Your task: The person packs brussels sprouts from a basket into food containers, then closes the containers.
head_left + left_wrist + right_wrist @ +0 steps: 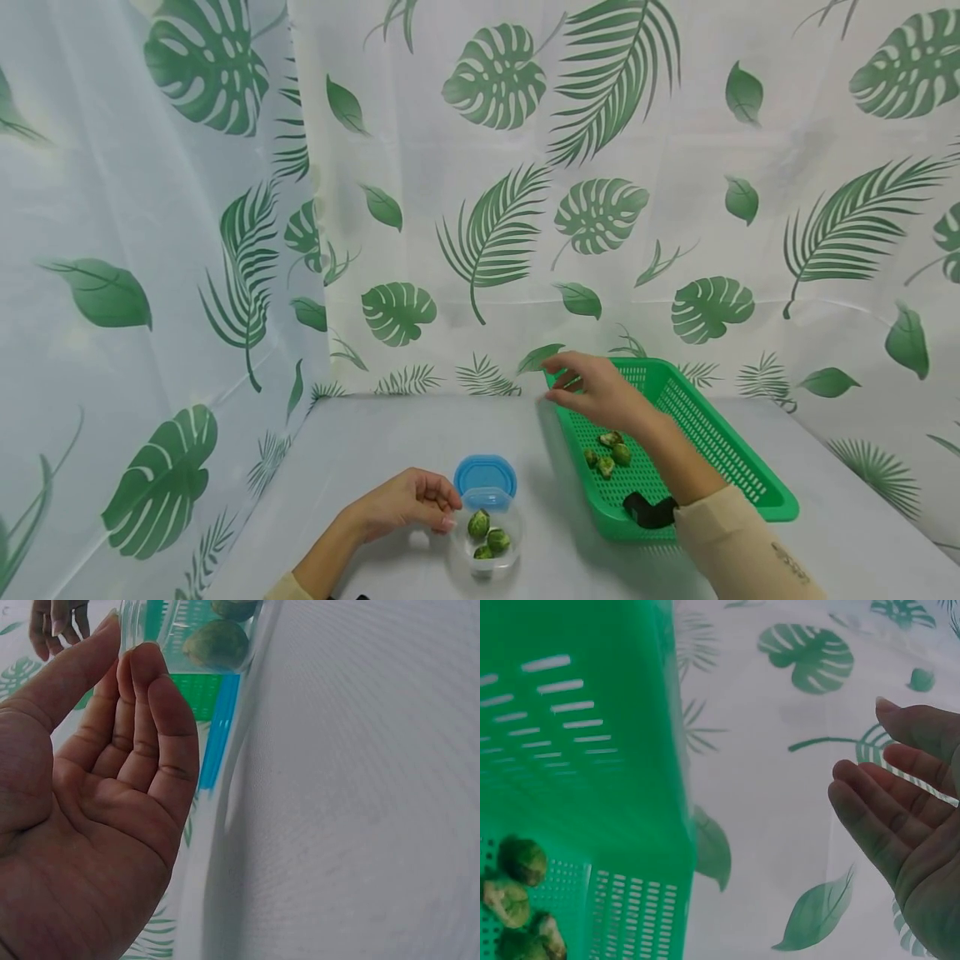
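A round clear plastic container [504, 560] with several Brussels sprouts [478, 524] in it stands on the table. My left hand [412, 504] is at its left side; thumb and fingertips hold it at the rim, as the left wrist view shows up close. My right hand [596, 390] is raised over the far left corner of a green perforated basket [757, 492]. Its fingers are loosely bent and apart from the thumb, with nothing between them. Several more sprouts [619, 454] lie on the basket's floor, also seen in the right wrist view.
Just behind the container lies a blue lid [483, 473]. A black object [649, 510] by the right forearm overlaps the basket's near end in the head view. Leaf-printed white sheets [465, 250] hang behind and to the left of the white table [405, 425].
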`<state>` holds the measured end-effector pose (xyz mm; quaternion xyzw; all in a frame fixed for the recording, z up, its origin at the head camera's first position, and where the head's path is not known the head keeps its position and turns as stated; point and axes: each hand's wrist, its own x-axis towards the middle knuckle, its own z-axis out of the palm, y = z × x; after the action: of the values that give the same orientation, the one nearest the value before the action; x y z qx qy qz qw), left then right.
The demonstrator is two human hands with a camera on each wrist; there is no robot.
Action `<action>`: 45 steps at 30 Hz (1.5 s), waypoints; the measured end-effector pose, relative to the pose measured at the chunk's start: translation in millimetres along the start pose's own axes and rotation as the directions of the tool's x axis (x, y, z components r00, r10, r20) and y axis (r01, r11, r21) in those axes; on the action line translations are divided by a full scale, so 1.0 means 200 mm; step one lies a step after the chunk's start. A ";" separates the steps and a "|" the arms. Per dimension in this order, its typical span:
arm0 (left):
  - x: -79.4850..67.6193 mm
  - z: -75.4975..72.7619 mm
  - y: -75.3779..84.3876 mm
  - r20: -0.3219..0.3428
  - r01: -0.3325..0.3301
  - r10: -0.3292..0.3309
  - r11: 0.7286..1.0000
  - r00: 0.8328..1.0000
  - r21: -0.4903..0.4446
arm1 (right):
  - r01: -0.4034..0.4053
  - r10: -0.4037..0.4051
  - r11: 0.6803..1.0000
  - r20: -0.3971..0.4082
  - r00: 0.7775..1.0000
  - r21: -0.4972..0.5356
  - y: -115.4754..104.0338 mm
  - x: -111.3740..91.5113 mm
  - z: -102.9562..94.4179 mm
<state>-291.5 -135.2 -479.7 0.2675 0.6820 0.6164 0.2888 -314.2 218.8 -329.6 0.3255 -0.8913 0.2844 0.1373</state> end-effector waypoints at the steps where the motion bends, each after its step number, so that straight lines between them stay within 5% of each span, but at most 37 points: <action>1: 0.00 0.00 0.00 0.000 0.000 0.000 1.000 1.000 0.001 | -0.003 0.003 1.000 0.001 1.000 0.001 0.01 0.00 0.00; 45: 0.01 0.00 -0.01 0.000 0.006 -0.006 1.000 1.000 -0.002 | -0.160 0.159 0.987 0.053 0.986 0.005 0.34 -0.03 -0.04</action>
<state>-292.8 -134.5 -482.5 0.2652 0.6821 0.6162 0.2910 -354.0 269.3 -353.4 0.2610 -0.9164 0.2899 0.0893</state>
